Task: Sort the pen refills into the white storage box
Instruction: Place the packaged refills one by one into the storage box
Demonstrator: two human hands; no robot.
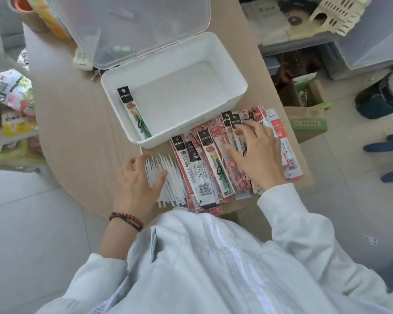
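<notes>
Packeted red-and-black pen refills [210,159] are lying under the spread, empty right grip [256,155]; picking seems underway, next pinching one for the white plastic storage box [227,62].

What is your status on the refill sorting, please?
Left hand open on loose white refills. Right hand open over packet pile. One packet in white box. Lid open, no obstruction seen.
</notes>
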